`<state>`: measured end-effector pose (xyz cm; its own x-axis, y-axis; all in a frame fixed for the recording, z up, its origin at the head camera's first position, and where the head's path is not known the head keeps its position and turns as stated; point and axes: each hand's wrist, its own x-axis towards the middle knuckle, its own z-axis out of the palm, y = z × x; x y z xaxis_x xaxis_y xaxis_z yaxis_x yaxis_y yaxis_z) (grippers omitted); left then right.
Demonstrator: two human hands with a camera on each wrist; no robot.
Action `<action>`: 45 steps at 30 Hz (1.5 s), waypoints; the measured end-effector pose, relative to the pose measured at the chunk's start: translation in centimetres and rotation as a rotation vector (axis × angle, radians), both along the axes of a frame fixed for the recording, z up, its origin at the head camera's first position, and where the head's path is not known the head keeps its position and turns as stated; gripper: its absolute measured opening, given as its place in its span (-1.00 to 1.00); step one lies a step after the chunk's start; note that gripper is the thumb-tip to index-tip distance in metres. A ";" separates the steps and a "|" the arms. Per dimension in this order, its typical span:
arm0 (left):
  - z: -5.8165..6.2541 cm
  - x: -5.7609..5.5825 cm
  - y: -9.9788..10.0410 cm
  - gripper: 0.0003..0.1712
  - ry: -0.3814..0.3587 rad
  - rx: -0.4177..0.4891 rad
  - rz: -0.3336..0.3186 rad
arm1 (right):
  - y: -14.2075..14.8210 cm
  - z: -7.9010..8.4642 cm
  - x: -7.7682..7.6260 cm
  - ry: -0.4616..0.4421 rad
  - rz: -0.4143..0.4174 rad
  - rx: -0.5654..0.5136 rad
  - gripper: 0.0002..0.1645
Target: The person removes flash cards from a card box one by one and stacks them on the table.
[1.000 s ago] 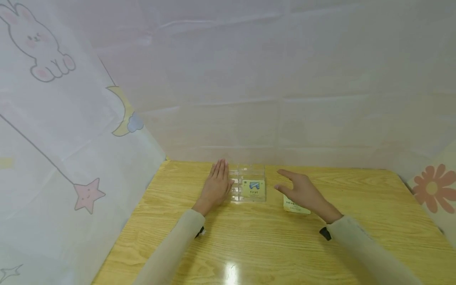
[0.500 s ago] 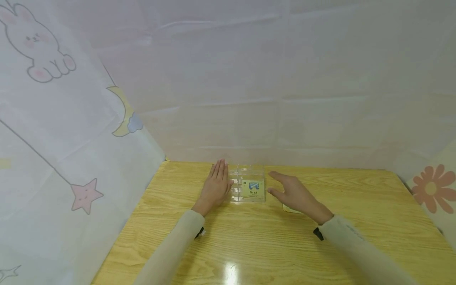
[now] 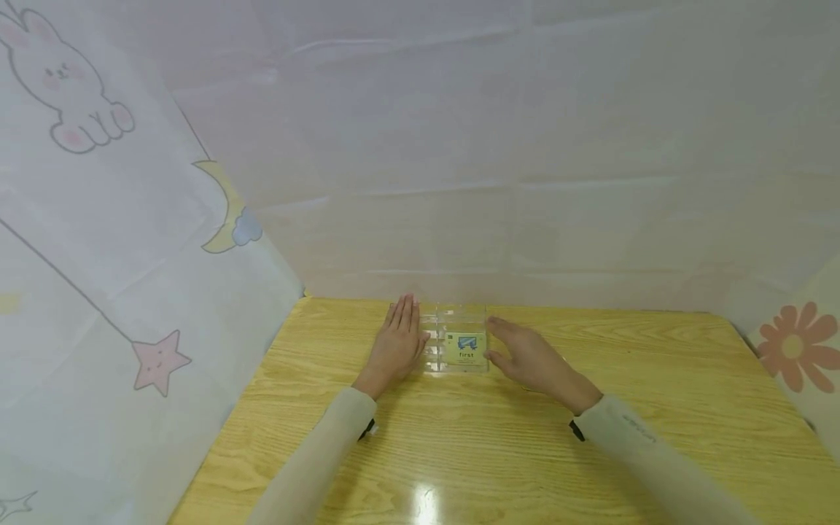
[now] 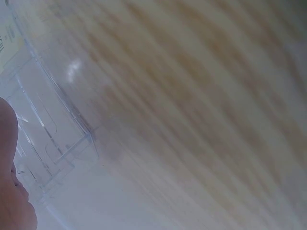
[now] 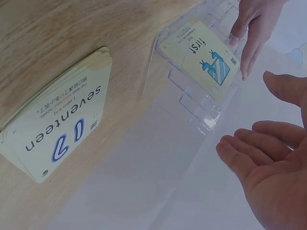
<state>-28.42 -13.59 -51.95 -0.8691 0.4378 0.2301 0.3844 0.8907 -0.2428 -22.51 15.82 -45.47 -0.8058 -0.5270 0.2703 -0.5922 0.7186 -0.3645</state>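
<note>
A clear plastic card holder (image 3: 462, 316) with compartments lies near the back of the table. In its right part sits a pale yellow card (image 3: 466, 348) printed "first" with a blue picture. My left hand (image 3: 394, 343) rests along the holder's left side, fingers straight and together. At the right side my right hand (image 3: 534, 357) has its thumb and fingers spread, fingertips right at the holder's edge and nothing in its grasp. A stack of cards (image 5: 62, 115), the top one reading "seventeen", shows in the right wrist view; the right hand mostly hides it in the head view.
The wooden table (image 3: 420, 430) ends at a pale sheet (image 3: 420, 219) hung behind it. Another sheet with a rabbit, a moon and a star (image 3: 162, 362) hangs at the left, and one with a red flower (image 3: 794, 347) at the right.
My right hand has moved left from above the card stack to the holder's right edge, covering most of the stack in the head view. The left hand has stayed put.
</note>
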 end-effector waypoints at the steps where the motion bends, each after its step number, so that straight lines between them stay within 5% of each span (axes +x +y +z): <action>1: 0.0 0.0 0.0 -0.15 -0.003 0.002 0.000 | -0.1 0.0 0.0 -0.002 0.003 0.006 -0.23; 25: 0.3 0.2 0.1 -0.14 -0.017 0.002 0.000 | -2.0 -1.3 -0.4 0.056 0.043 0.117 -0.21; 41: 0.1 0.3 0.1 -0.13 -0.025 0.035 -0.001 | -2.6 -2.6 -0.8 0.240 0.087 0.232 -0.24; 45: 0.2 0.2 0.0 -0.13 -0.021 0.033 -0.008 | -2.7 -2.6 -0.8 0.216 0.081 0.281 -0.27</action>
<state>-28.22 -13.59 -51.78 -0.8704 0.4369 0.2269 0.3959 0.8951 -0.2049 -23.33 13.08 -48.08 -0.6984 -0.6649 0.2650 -0.6933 0.7204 -0.0198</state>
